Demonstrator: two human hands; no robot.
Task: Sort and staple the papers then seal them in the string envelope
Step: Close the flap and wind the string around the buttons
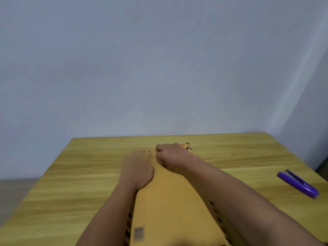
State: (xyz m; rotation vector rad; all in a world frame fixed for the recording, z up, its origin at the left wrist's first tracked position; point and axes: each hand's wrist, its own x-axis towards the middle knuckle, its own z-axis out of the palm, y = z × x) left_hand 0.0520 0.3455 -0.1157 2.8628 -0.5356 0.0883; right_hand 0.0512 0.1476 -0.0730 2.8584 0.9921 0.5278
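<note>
Kraft envelope [170,206] flat on table [71,183]; left hand [136,169] spread, pinning it; right hand [171,157] curled at 12 o'clock flap, grip unclear; stapler [298,183] at 3 o'clock.

Soft, even, dim indoor light; cool bluish cast over plain pale wall [159,68]. No glare. Faint bright streak on wall near its right corner. Weak shadows under forearms on yellow wood-grain table [71,183]. Whole frame slightly soft; both hands smeared by motion blur. Glossy purple plastic stapler [298,183] near table's right edge blurred. Wide-angle lens bends table edges outward.
</note>
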